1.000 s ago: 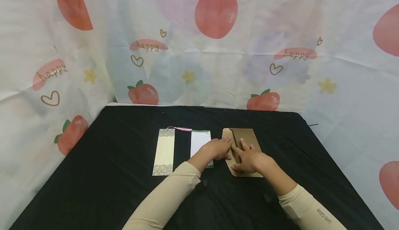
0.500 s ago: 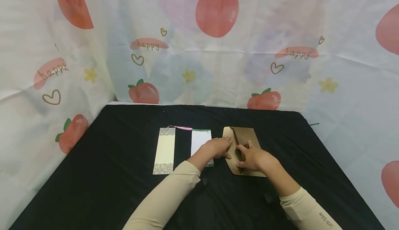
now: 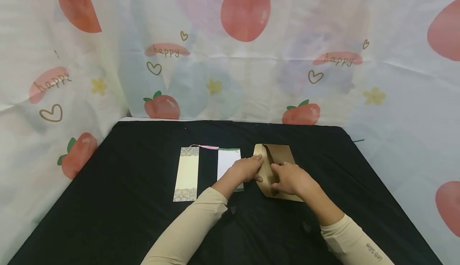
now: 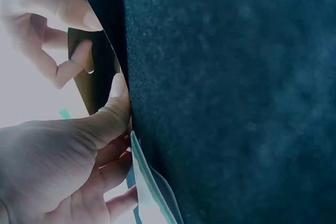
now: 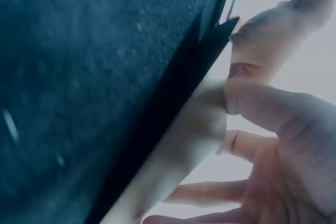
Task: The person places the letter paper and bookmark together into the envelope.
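A brown paper envelope [image 3: 281, 152] lies on the right of the black cloth, its narrow flap folded out on the left and its mouth gaping. My left hand [image 3: 247, 168] presses the flap with its fingertips, the thumb near the lower edge. My right hand [image 3: 292, 178] pinches the front edge of the mouth between thumb and fingers. That edge bulges up, seen close in the right wrist view as a pale curved paper side [image 5: 184, 148]. In the left wrist view the dark inside of the envelope [image 4: 102, 85] shows between both hands.
Left of the envelope lies a white card [image 3: 226, 161] with green edging, partly under my left forearm. Beside it is a cream bookmark [image 3: 187, 173] with lace-pattern ends and a pink tassel [image 3: 209, 147]. A fruit-printed curtain [image 3: 248, 77] stands behind the black table cloth [image 3: 118, 201].
My right fingers have gone from lying spread on the envelope to pinching its mouth edge, which has risen and opened wider. The left hand stays on the flap.
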### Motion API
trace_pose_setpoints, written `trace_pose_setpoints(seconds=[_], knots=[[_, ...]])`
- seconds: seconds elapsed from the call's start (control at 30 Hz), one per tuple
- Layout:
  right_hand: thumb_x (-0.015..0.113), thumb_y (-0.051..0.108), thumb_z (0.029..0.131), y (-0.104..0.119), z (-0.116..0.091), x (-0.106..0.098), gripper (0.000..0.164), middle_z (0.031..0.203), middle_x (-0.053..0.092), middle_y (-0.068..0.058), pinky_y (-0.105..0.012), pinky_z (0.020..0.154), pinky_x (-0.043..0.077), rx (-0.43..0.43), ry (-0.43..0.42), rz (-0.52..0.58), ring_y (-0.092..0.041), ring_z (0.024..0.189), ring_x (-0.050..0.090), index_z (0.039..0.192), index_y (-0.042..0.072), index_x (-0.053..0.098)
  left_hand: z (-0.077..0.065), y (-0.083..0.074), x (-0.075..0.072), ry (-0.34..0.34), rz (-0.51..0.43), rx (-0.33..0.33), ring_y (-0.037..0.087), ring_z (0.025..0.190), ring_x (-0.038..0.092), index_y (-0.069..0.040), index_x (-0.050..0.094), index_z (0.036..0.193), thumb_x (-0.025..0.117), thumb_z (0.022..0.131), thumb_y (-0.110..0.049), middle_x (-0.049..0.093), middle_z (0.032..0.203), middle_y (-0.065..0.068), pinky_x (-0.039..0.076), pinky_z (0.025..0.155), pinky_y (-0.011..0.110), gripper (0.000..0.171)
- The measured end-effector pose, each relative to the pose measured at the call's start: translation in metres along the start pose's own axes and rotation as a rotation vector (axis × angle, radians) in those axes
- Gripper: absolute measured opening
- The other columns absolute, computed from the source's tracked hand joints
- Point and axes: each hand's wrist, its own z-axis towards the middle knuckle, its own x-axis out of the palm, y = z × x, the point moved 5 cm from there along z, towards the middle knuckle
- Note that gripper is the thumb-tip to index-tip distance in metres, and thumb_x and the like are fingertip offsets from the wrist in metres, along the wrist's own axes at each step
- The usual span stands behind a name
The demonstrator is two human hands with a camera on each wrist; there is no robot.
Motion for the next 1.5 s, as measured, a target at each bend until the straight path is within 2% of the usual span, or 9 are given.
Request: trace_pose_setpoints(seconds=[0.1, 0.2, 0.43, 0.53, 0.7, 0.83, 1.03, 1.27, 1.5], knots=[[0.080, 0.018, 0.090, 0.003, 0.000, -0.003, 0.026, 0.080, 0.056, -0.005, -0.044, 0.063, 0.049, -0.025, -0.048, -0.022, -0.028, 0.077, 0.060, 0.106, 0.006, 0.062, 0.001, 0.001, 0.000, 0.001, -0.001, -0.003, 0.015, 0.151, 0.028, -0.011, 0.039, 0.161, 0.071, 0.095, -0.044, 0.031, 0.167, 0.003, 0.032, 0.117, 0.032, 0.080], [0.082, 0.021, 0.089, 0.003, 0.000, -0.005, 0.030, 0.077, 0.056, -0.004, -0.042, 0.060, 0.049, -0.029, -0.085, -0.022, -0.024, 0.071, 0.058, 0.106, 0.005, 0.063, 0.002, 0.002, -0.001, 0.009, 0.000, -0.006, 0.015, 0.152, 0.028, -0.012, 0.038, 0.161, 0.071, 0.095, -0.044, 0.030, 0.167, 0.003, 0.031, 0.117, 0.032, 0.080], [0.093, 0.044, 0.075, 0.000, -0.002, -0.008, 0.069, 0.090, 0.064, -0.011, -0.049, 0.070, 0.055, 0.004, -0.129, 0.008, -0.030, 0.080, 0.065, 0.119, 0.000, 0.064, 0.001, 0.001, -0.005, 0.005, -0.001, 0.008, 0.015, 0.151, 0.030, -0.012, 0.042, 0.159, 0.073, 0.094, -0.042, 0.033, 0.166, 0.003, 0.034, 0.116, 0.032, 0.078], [0.094, 0.046, 0.071, -0.001, -0.002, -0.011, 0.074, 0.093, 0.064, -0.014, -0.052, 0.071, 0.055, 0.014, -0.143, 0.008, -0.035, 0.083, 0.065, 0.118, -0.001, 0.062, 0.001, 0.001, -0.005, -0.010, -0.004, 0.009, 0.016, 0.149, 0.033, -0.012, 0.044, 0.158, 0.074, 0.094, -0.042, 0.035, 0.165, 0.003, 0.034, 0.115, 0.032, 0.077], [0.096, 0.045, 0.069, 0.000, 0.000, -0.011, 0.074, 0.090, 0.062, -0.013, -0.050, 0.068, 0.055, 0.025, -0.150, 0.028, -0.033, 0.080, 0.064, 0.116, 0.000, 0.061, -0.001, 0.002, -0.005, -0.046, 0.013, 0.000, 0.016, 0.147, 0.037, -0.013, 0.050, 0.154, 0.076, 0.092, -0.042, 0.040, 0.162, 0.002, 0.036, 0.115, 0.034, 0.073], [0.097, 0.044, 0.068, 0.001, -0.001, -0.008, 0.071, 0.085, 0.059, -0.008, -0.047, 0.065, 0.054, 0.019, -0.147, 0.032, -0.028, 0.075, 0.060, 0.113, 0.002, 0.061, -0.003, 0.001, -0.005, -0.087, 0.083, 0.016, 0.014, 0.146, 0.039, -0.013, 0.058, 0.149, 0.078, 0.091, -0.044, 0.045, 0.159, 0.002, 0.037, 0.114, 0.035, 0.068], [0.098, 0.042, 0.067, 0.003, -0.001, -0.008, 0.063, 0.076, 0.050, -0.004, -0.042, 0.060, 0.048, -0.002, -0.170, 0.024, -0.022, 0.068, 0.053, 0.099, 0.007, 0.057, -0.012, -0.001, -0.011, -0.157, 0.185, 0.057, 0.013, 0.128, 0.057, -0.017, 0.070, 0.135, 0.080, 0.091, -0.043, 0.058, 0.146, -0.001, 0.051, 0.097, 0.031, 0.052], [0.098, 0.043, 0.067, 0.001, 0.000, -0.005, 0.062, 0.076, 0.048, -0.004, -0.041, 0.059, 0.047, 0.013, -0.162, 0.020, -0.022, 0.067, 0.051, 0.095, 0.009, 0.055, -0.026, 0.010, -0.017, -0.210, 0.099, 0.074, 0.016, 0.108, 0.065, -0.019, 0.073, 0.126, 0.084, 0.090, -0.030, 0.065, 0.126, -0.001, 0.055, 0.084, 0.033, 0.039], [0.098, 0.042, 0.067, 0.000, -0.001, -0.004, 0.062, 0.080, 0.051, -0.004, -0.043, 0.060, 0.048, 0.024, -0.157, 0.032, -0.023, 0.069, 0.053, 0.099, 0.008, 0.057, -0.036, 0.031, -0.012, -0.210, 0.002, 0.022, 0.022, 0.121, 0.062, -0.016, 0.068, 0.136, 0.081, 0.093, -0.032, 0.062, 0.137, 0.004, 0.053, 0.095, 0.039, 0.048]])
